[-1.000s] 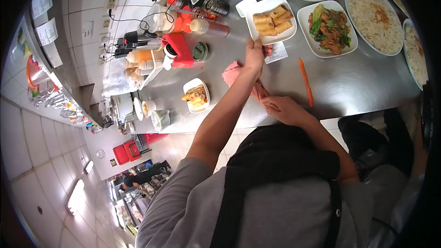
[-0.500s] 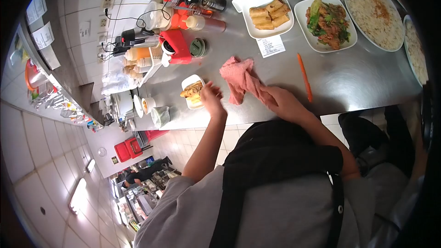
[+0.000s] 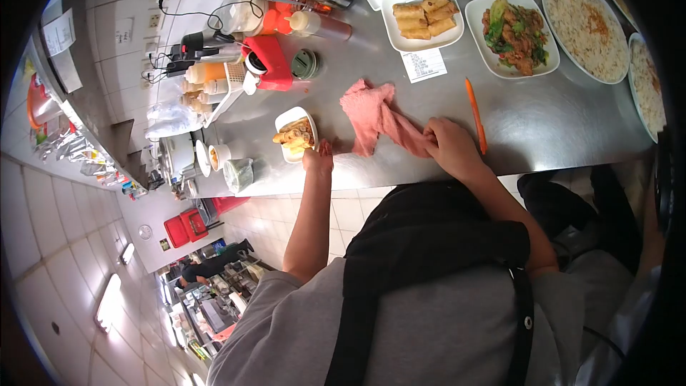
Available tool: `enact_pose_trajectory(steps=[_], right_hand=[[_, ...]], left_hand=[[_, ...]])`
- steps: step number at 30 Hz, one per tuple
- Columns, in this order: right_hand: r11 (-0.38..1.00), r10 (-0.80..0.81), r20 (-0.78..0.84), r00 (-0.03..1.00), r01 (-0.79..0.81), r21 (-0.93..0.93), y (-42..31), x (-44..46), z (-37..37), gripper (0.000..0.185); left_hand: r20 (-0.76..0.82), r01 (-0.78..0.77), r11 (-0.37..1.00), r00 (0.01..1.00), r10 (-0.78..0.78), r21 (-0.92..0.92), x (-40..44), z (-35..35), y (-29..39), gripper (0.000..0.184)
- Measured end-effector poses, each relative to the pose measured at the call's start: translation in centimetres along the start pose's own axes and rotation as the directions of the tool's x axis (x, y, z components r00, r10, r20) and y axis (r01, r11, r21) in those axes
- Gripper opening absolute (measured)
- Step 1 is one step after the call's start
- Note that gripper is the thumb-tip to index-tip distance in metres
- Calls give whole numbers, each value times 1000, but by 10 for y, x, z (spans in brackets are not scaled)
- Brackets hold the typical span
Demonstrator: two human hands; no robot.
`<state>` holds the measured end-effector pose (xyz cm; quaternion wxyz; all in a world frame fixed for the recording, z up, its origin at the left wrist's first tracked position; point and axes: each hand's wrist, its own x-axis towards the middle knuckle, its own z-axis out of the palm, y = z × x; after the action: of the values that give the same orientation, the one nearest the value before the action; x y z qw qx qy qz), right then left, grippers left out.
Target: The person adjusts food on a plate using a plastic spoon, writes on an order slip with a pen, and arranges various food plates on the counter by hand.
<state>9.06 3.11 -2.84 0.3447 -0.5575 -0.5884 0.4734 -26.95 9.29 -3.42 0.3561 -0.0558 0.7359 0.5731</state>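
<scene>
My left hand (image 3: 319, 159) is at the near edge of a small white dish (image 3: 285, 119) of golden fried rolls (image 3: 294, 134). Its fingers are closed on the rim, though the fingertips are partly hidden. My right hand (image 3: 451, 144) grips the end of a crumpled pink cloth (image 3: 371, 111) lying on the steel counter. Just right of that hand is an orange pen (image 3: 475, 114). Beyond the cloth lies a printed receipt (image 3: 424, 65), touching a larger white plate (image 3: 397, 44) of cut fried rolls.
A white plate of meat and greens (image 3: 516, 36) and large oval rice platters (image 3: 586, 28) stand at right. Sauce bottles (image 3: 321, 26), a red holder (image 3: 268, 63) and a round tin (image 3: 304, 63) line the back. A wrapped cup (image 3: 239, 174) sits left, near the counter edge (image 3: 286, 189).
My left hand has come down from above the small dish to its near rim and closed there. My right hand stays on the cloth. The view has shifted slightly.
</scene>
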Motion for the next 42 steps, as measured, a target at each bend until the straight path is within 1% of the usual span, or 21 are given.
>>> enact_pose_trajectory(steps=[3,4,5,7,9,11,12,15,18,19,20,21,22,25,28,31,34,37,38,41,42], right_hand=[[999,34,14,999,-34,-34,1,3,-1,18],[999,42,7,999,-42,-28,0,2,-2,19],[998,51,-1,999,-51,-22,-2,2,-2,20],[999,49,-37,998,-50,-11,-3,2,-1,21],[1000,22,-78,997,-22,-6,-1,-1,2,21],[999,-13,-117,993,9,-31,1,-5,7,21],[999,-35,-137,990,30,-39,2,-7,9,20],[997,-43,-148,988,32,-75,1,-10,11,20],[997,47,27,999,-48,55,-13,-12,-5,20],[975,-5,31,999,-2,221,-11,-13,-3,21],[924,-59,29,998,44,380,-9,-13,0,21],[844,-112,21,994,84,529,-7,-14,3,22],[871,-92,76,993,44,489,-9,-14,5,23],[803,-71,133,989,-23,596,-31,-19,15,23],[675,-48,168,985,-92,732,-22,-16,43,32],[452,-96,184,978,-122,884,-33,-16,63,32],[346,-157,277,948,-209,914,-50,-25,67,28],[509,-27,225,974,-180,841,-58,-36,68,30],[507,-44,168,985,-123,853,-57,-37,66,29],[674,-72,77,994,-8,739,-60,-37,56,22],[733,-49,70,996,-12,680,-60,-34,55,19]], left_hand=[[154,-54,999,987,53,3,22,-13,-8,35],[115,-39,999,992,41,-17,19,-13,-10,35],[163,-73,997,984,71,10,17,-14,-11,36],[126,-77,997,989,75,8,6,-10,-14,35],[179,-91,996,980,89,3,19,-18,-17,34],[267,-153,987,951,158,-39,20,-22,-19,34],[271,-158,983,946,177,-90,21,-23,-19,35],[215,-241,967,943,255,-86,19,-30,-20,38],[240,-257,965,935,262,-51,8,-43,-21,39],[235,-266,963,934,268,-40,6,-50,-22,39],[301,-266,962,914,273,-65,3,-58,-23,34],[301,-283,959,912,280,-37,-1,-67,-26,33],[299,-299,954,910,288,-9,-20,-71,-28,31],[349,-353,933,885,308,72,-62,-87,-29,26],[362,-422,895,864,349,143,-103,-99,-28,20],[469,-496,850,802,370,177,-131,-110,-31,20],[571,-528,833,740,354,167,-155,-111,-34,24],[626,-535,831,702,339,150,-171,-103,-36,28],[634,-535,835,693,344,131,-172,-100,-38,29],[665,-547,820,677,315,169,-171,-94,-39,30],[660,-560,816,669,342,145,-170,-88,-40,35]])
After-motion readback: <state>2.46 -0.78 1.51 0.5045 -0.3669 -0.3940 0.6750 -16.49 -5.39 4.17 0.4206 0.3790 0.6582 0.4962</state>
